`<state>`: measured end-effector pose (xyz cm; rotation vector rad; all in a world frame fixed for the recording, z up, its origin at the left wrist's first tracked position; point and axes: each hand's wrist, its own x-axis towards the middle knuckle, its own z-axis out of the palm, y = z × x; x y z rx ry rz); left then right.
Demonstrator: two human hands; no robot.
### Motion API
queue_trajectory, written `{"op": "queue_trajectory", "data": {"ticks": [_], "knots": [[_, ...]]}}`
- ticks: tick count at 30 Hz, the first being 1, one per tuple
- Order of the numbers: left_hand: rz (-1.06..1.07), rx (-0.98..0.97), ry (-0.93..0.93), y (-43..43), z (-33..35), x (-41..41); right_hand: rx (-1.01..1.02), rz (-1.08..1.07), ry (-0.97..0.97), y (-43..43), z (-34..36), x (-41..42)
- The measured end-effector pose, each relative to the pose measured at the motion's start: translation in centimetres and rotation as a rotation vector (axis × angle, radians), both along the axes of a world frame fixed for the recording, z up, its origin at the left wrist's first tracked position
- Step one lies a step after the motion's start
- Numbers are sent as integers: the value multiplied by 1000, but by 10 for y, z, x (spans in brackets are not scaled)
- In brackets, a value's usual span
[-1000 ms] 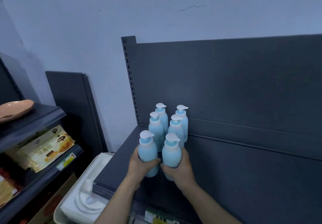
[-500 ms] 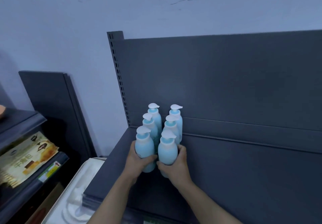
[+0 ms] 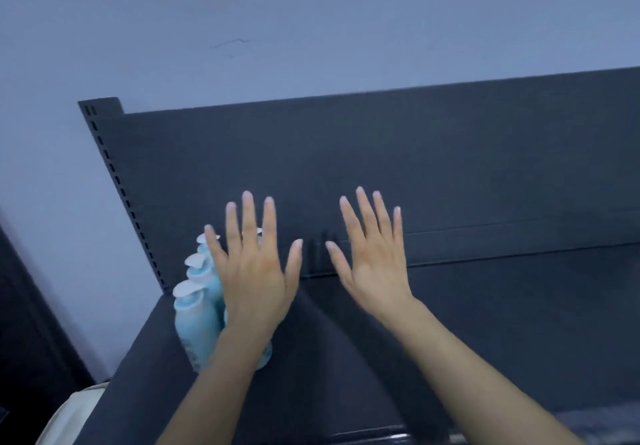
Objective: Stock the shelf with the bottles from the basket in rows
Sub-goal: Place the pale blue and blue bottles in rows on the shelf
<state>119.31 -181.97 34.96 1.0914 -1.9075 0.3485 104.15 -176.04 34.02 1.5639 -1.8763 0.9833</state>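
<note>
Several light blue pump bottles (image 3: pixel 195 323) with white caps stand upright in two rows at the left end of the dark grey shelf (image 3: pixel 485 323). My left hand (image 3: pixel 254 271) is raised flat in front of them, fingers spread, holding nothing and hiding the right row. My right hand (image 3: pixel 372 257) is also raised with fingers apart, holding nothing, over the bare shelf to the right of the bottles. The basket is not in view.
The shelf's dark back panel (image 3: pixel 381 167) rises behind, with a slotted upright (image 3: pixel 121 188) at its left edge. A pale wall is above. A white tray-like object (image 3: pixel 72 413) sits low at the left, beside a dark panel (image 3: pixel 31 323).
Both hands have let go of the two front bottles and lifted up with fingers spread. The view has swung to the right, so the bottles now sit further left.
</note>
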Motion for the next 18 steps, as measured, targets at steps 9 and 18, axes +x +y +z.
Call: {"op": "queue_trajectory", "data": {"ticks": [9,18], "knots": [[-276,-82,-131,82,25,-158,26,-451,160,120,40,-119],[-559,-98,-180,224,0,-300,54,-749,67,287,14,-229]]}}
